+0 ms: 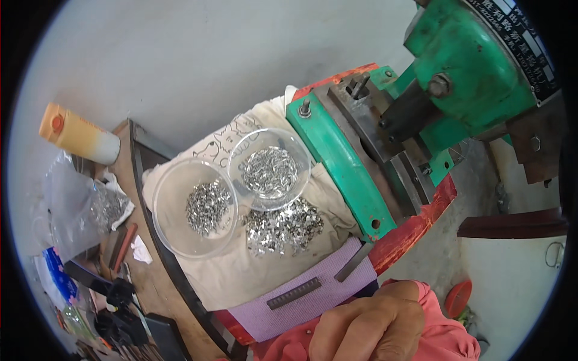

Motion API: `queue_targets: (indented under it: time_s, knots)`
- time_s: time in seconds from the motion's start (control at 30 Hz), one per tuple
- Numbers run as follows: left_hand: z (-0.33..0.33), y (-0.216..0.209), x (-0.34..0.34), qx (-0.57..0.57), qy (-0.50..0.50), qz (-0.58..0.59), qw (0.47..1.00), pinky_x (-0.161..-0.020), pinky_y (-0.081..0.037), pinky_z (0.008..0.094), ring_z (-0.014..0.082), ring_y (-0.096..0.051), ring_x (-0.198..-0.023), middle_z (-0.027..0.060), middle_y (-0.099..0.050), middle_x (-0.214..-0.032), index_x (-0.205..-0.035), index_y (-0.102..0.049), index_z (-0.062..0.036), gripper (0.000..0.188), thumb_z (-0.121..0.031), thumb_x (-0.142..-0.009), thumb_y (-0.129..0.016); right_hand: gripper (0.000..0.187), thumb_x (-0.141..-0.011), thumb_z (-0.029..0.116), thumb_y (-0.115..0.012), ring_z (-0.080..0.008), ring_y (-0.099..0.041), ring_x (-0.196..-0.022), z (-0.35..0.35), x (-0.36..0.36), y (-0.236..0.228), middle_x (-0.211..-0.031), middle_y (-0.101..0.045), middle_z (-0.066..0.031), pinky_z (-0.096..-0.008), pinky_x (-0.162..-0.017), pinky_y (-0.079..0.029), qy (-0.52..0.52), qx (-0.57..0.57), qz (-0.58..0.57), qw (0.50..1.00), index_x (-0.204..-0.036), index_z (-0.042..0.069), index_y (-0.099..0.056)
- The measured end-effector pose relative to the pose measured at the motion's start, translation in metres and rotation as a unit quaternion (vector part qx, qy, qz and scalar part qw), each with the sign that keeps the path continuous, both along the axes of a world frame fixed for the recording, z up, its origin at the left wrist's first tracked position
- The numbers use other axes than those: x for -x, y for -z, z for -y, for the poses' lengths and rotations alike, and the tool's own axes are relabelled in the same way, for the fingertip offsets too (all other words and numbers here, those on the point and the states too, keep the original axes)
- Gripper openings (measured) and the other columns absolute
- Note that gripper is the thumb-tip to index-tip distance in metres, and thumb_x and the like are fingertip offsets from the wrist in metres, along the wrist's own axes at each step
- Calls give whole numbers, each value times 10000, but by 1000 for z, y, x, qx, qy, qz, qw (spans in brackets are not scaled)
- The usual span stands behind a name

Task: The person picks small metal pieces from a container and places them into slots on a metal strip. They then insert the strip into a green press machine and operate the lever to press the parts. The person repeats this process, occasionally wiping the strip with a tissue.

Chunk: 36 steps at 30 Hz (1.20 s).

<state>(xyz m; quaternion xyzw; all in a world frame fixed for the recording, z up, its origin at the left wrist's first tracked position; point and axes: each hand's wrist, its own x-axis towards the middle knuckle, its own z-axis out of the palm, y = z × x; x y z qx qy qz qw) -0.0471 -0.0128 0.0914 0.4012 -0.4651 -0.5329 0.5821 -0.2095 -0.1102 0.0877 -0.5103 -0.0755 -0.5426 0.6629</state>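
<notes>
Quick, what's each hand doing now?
Left hand: not in view.
Right hand: partly visible, bent; whether it's closed or holding anything can't be told.

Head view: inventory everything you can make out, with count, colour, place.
green metal machine: 1, green and dark steel, upper right
patterned beige cloth: 1, beige, centre
clear round plastic tubs: 2, transparent, on cloth
small shiny metal pieces: uncounted, silver, in tubs and heaped beside
purple textured mat: 1, purple, lower centre
flat metal bars: 2, dark grey, on or at mat
brown wooden tabletop: 1, brown, left
yellow-and-white bottle: 1, yellow and white, upper left
clear plastic bag: 1, transparent, left
white paper scrap: 1, white, on tabletop
red round object: 1, red, lower right
dark clutter: uncountable, mostly black, lower left
bare right hand, apparently: 1, pink sleeve, bottom centre
</notes>
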Motion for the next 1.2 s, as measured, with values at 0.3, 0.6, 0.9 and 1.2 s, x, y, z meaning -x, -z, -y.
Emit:
queue_targets:
  time_s: [0.3,0.6,0.9,1.2]
  knots:
    - [2,4,2,-30,8,43,999,-705,-583,271,169,-722,-777,169,-738,-917,-962,-705,55,71,-3,-939,-670,184,-964,76,-684,-265,-643,-928,-4,4,12,-1079,-687,-133,-359,-796,-515,-24,-2,28,999,-1080,-51,-749]
    - [-26,-15,9,-235,-157,124,951,-662,-537,236,107,-696,-839,151,-746,-1028,-1090,-704,107,183,52,-934,-628,290,-1061,91,-484,-264,-642,-1041,5,15,43,-1143,-648,-161,-341,-873,-504,23,-29,-292,956,-1281,-59,-599]
    - [-6,13,-7,-261,-80,-79,959,-946,-558,316,218,-675,-1110,246,-681,-1217,-1433,-406,103,513,129,-947,-570,251,-1003,114,-631,-112,-636,-898,10,11,40,-1067,-706,-87,-267,-756,-496,12,-151,-429,891,-1185,-39,-714]
    - [-6,31,-9,-344,-46,-96,933,-774,-639,336,219,-741,-882,207,-736,-1033,-1197,-617,134,295,-48,-967,-647,180,-968,103,-682,-92,-615,-750,6,5,61,-896,-687,-77,-237,-625,-455,115,-199,-398,888,-1068,-38,-731]
